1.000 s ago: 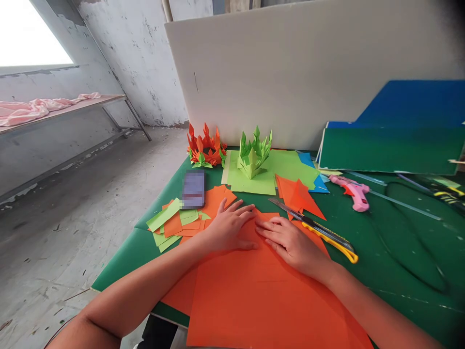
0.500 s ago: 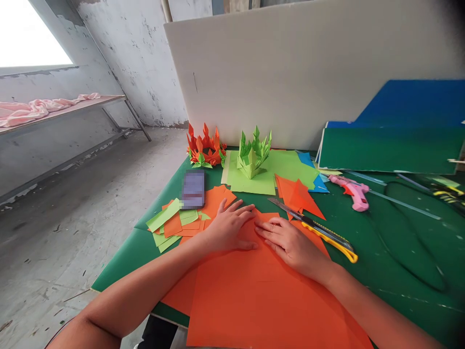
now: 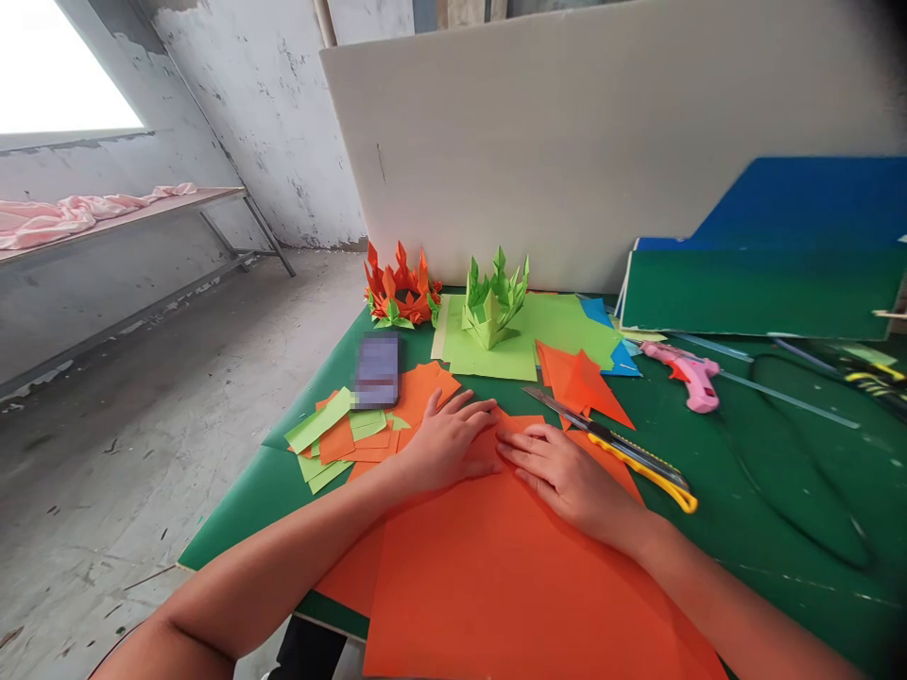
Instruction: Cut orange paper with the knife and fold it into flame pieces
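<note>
A large sheet of orange paper lies in front of me, over other orange paper. My left hand rests flat near its far end, fingers spread and stretched forward. Just to the right, my right hand presses on the paper with its fingers laid out towards my left hand. Both hands hide part of the paper's far edge. A yellow utility knife with its blade out lies beyond my right hand. Folded orange pieces sit behind the knife.
Green and orange scraps and a phone lie left of my hands. Behind stand an orange paper crown and a green paper crown. A pink glue gun with a cable lies right. A pale board stands behind the table.
My left thumb has shifted slightly forward on the orange paper. Both hands otherwise stay in the same place.
</note>
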Tool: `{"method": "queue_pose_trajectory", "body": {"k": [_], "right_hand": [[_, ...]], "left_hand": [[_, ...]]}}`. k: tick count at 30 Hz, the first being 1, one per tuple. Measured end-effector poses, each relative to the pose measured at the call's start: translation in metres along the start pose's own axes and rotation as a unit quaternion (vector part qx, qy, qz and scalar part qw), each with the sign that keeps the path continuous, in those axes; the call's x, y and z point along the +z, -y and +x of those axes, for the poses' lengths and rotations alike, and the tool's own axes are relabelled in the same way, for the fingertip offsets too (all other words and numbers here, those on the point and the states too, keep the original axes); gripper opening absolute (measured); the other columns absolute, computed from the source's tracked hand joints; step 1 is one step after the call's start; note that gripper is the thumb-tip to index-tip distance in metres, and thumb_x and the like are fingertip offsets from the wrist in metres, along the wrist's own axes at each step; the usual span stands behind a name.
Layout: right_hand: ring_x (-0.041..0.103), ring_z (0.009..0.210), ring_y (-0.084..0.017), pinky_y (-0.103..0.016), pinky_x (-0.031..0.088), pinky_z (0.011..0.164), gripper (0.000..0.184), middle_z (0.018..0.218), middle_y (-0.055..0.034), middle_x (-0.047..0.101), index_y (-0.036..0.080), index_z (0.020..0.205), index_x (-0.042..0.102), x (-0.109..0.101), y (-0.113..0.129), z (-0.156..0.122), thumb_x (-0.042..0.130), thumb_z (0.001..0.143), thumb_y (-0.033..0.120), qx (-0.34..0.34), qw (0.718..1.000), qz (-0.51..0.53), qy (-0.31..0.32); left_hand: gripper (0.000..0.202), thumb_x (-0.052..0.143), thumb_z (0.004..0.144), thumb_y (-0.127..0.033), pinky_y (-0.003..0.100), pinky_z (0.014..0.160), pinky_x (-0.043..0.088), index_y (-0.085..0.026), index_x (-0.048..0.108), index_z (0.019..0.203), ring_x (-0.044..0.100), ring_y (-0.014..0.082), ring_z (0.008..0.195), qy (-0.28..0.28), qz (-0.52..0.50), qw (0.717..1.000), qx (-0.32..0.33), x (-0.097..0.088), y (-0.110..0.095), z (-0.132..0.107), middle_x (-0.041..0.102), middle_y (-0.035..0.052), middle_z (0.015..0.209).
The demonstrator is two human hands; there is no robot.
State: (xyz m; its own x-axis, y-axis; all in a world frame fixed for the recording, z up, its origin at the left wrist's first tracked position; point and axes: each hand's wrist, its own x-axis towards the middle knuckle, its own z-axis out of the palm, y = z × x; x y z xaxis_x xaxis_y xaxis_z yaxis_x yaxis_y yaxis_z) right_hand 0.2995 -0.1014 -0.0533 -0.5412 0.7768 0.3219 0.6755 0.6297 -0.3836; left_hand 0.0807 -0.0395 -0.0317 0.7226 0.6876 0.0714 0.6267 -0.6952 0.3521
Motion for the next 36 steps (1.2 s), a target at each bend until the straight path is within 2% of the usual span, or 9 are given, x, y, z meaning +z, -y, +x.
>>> {"method": "queue_pose_trajectory", "body": {"k": [6,12,16,19,24,26,28,31,36], "right_hand": [[0.055,0.118,-0.025,-0.045,0.054,0.098,0.036,0.133,-0.0054,0.063,0.025,0.132,0.06,-0.004,0.003,0.001,0.047,0.098,0.022,0.0,1.0,0.008,0.009],[0.052,0.12,-0.024,-0.043,0.052,0.099,0.033,0.134,-0.004,0.062,0.028,0.129,0.061,-0.006,0.0,0.002,0.048,0.098,0.025,0.015,0.999,0.034,0.018],[0.049,0.125,-0.025,-0.045,0.047,0.103,0.031,0.136,-0.0057,0.059,0.028,0.126,0.06,-0.006,-0.006,0.002,0.047,0.099,0.035,0.056,0.997,0.05,0.009],[0.052,0.122,-0.027,-0.048,0.046,0.1,0.038,0.131,-0.0109,0.059,0.027,0.129,0.055,-0.005,-0.009,0.002,0.05,0.096,0.046,0.089,0.996,0.003,0.0],[0.055,0.117,-0.029,-0.049,0.043,0.097,0.046,0.119,-0.0116,0.063,0.025,0.126,0.053,-0.006,-0.01,0.002,0.053,0.092,0.056,0.065,0.996,-0.054,0.009],[0.057,0.112,-0.029,-0.048,0.042,0.096,0.042,0.112,-0.0114,0.066,0.024,0.119,0.056,-0.011,-0.01,0.002,0.05,0.093,0.056,0.05,0.998,-0.047,-0.007],[0.061,0.102,-0.027,-0.044,0.043,0.09,0.035,0.101,-0.01,0.068,0.022,0.103,0.06,-0.018,-0.011,0.001,0.043,0.097,0.053,0.049,0.998,-0.025,-0.029],[0.062,0.081,-0.022,-0.036,0.045,0.075,0.041,0.08,-0.0066,0.066,0.022,0.078,0.059,-0.027,-0.014,-0.006,0.033,0.103,0.042,0.068,0.996,0.009,-0.051],[0.056,0.067,-0.02,-0.033,0.043,0.064,0.045,0.064,-0.004,0.058,0.022,0.063,0.057,-0.035,-0.024,-0.016,0.037,0.102,0.035,0.041,0.997,0.01,-0.065]], "left_hand": [[0.053,0.073,0.077,-0.054,0.056,0.118,0.016,-0.028,0.06,0.122,0.038,0.0327,0.139,-0.014,-0.01,1.0,-0.016,0.004,0.0,0.001,0.055,0.0051,0.141],[0.046,0.062,0.086,-0.056,0.058,0.118,0.008,-0.029,0.059,0.123,0.037,0.0315,0.14,-0.029,0.008,0.999,-0.013,0.009,0.001,0.001,0.054,0.0048,0.142],[0.05,0.064,0.085,-0.054,0.062,0.117,0.006,-0.029,0.056,0.127,0.036,0.0333,0.14,-0.015,0.016,1.0,-0.014,0.007,-0.002,0.002,0.053,0.0048,0.143],[0.051,0.066,0.084,-0.053,0.063,0.116,0.005,-0.029,0.054,0.128,0.037,0.0337,0.139,-0.013,0.018,1.0,-0.012,0.003,-0.004,0.003,0.055,0.004,0.142],[0.05,0.065,0.084,-0.052,0.061,0.117,0.002,-0.03,0.055,0.127,0.038,0.0328,0.138,-0.021,0.031,0.999,-0.007,0.002,-0.006,0.002,0.056,0.0045,0.139],[0.048,0.064,0.084,-0.053,0.062,0.117,0.002,-0.029,0.056,0.125,0.039,0.0328,0.137,-0.024,0.034,0.999,-0.009,0.002,-0.006,0.001,0.056,0.0045,0.139],[0.046,0.064,0.084,-0.055,0.062,0.117,0.001,-0.029,0.058,0.121,0.04,0.0332,0.136,-0.025,0.035,0.999,-0.011,0.003,-0.005,0.002,0.055,0.004,0.141],[0.045,0.064,0.083,-0.056,0.063,0.117,-0.002,-0.029,0.06,0.12,0.037,0.0345,0.138,-0.016,0.035,0.999,-0.016,0.003,-0.004,0.002,0.053,0.003,0.143],[0.047,0.064,0.084,-0.057,0.064,0.117,-0.006,-0.029,0.06,0.122,0.034,0.0353,0.141,-0.011,0.035,0.999,-0.013,0.004,-0.002,0.003,0.052,0.0027,0.145]]}}
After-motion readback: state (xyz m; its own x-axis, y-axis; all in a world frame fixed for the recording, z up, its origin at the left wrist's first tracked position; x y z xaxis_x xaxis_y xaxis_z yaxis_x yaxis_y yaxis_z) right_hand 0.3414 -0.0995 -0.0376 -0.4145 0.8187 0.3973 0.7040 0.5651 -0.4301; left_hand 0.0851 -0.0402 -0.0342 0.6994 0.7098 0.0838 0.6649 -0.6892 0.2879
